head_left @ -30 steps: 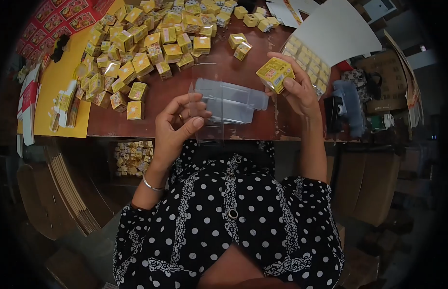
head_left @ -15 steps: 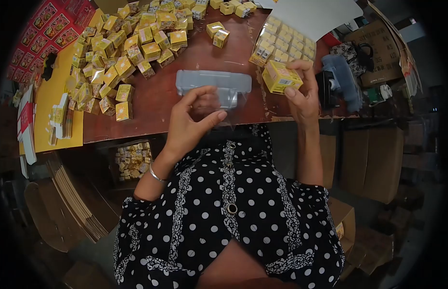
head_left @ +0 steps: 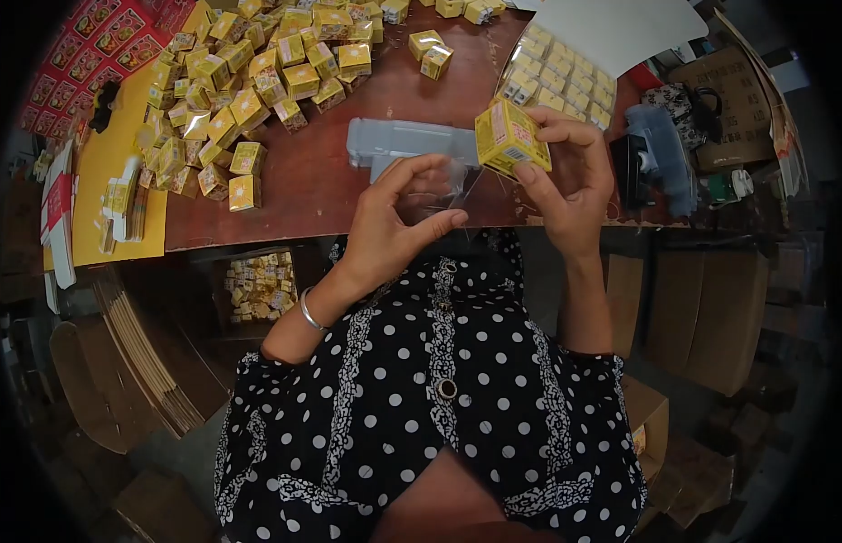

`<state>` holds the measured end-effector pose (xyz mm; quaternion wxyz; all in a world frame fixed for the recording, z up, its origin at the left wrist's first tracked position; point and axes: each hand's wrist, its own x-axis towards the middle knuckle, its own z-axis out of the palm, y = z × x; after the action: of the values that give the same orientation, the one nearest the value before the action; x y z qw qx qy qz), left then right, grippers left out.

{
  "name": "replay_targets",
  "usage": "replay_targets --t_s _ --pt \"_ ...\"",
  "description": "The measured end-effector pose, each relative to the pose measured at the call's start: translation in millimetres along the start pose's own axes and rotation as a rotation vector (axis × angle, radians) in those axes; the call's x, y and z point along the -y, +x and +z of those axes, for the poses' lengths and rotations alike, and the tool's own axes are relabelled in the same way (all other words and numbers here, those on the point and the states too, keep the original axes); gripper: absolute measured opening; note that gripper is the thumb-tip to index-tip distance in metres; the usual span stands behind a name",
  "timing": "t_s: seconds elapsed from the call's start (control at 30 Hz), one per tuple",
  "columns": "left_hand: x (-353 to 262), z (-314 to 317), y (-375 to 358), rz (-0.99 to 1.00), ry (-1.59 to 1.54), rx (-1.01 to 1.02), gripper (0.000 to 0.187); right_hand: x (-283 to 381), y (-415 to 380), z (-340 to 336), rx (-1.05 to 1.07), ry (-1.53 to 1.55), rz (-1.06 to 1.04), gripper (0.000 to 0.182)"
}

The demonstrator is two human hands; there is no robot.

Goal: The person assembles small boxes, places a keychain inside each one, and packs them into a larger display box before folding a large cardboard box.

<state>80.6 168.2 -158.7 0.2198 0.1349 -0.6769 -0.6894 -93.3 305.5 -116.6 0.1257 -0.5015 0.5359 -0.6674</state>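
Table, dark red, is spanning the view in front of a person in polka dots. A heap of small yellow boxes is covering its left side, and a gridded pack of yellow pieces is lying at the far right. Nearer the middle, clear plastic packaging is lying just beyond the left hand. That hand is holding a barely visible clear plastic piece between bent fingers and a spread thumb. The right hand is clamping one yellow box between thumb and fingers, above the table. This box is sitting to the right of the left fingertips and slightly farther from the body, tilted, nearly cubic, showing no clear long axis.
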Motion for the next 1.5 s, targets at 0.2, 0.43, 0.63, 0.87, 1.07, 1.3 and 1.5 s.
replay_targets --t_s 0.2,0.43,0.63,0.87,1.07,1.3,1.5 --pt "1.0 -1.3 -1.3 -0.044 -0.078 0.005 0.06 -4.2 -1.9 -4.4 0.092 -0.11 0.03 0.036" --pt "6.9 1.2 -3.2 -0.025 -0.15 -0.016 0.06 13.2 8.0 -1.8 0.29 -0.537 -0.044 0.03" --pt "-1.8 3.7 -3.7 0.007 -0.191 -0.032 0.06 5.5 6.6 1.7 0.316 -0.66 -0.16 0.033" --pt "-6.4 3.9 -1.5 0.043 -0.26 -0.008 0.054 0.2 -11.7 17.3 -0.064 -0.05 0.235 0.05" --pt "7.0 5.1 -0.2 0.0 -0.326 0.07 0.04 -18.5 -38.2 25.7 0.021 0.211 0.354 0.038" --pt "5.8 4.8 4.5 0.057 -0.41 0.053 0.041 -24.7 -39.9 30.4 -0.056 0.053 0.105 0.017" --pt "3.3 8.9 0.5 0.062 -0.36 0.024 0.049 -22.6 -28.3 14.5 0.112 0.059 0.176 0.02"
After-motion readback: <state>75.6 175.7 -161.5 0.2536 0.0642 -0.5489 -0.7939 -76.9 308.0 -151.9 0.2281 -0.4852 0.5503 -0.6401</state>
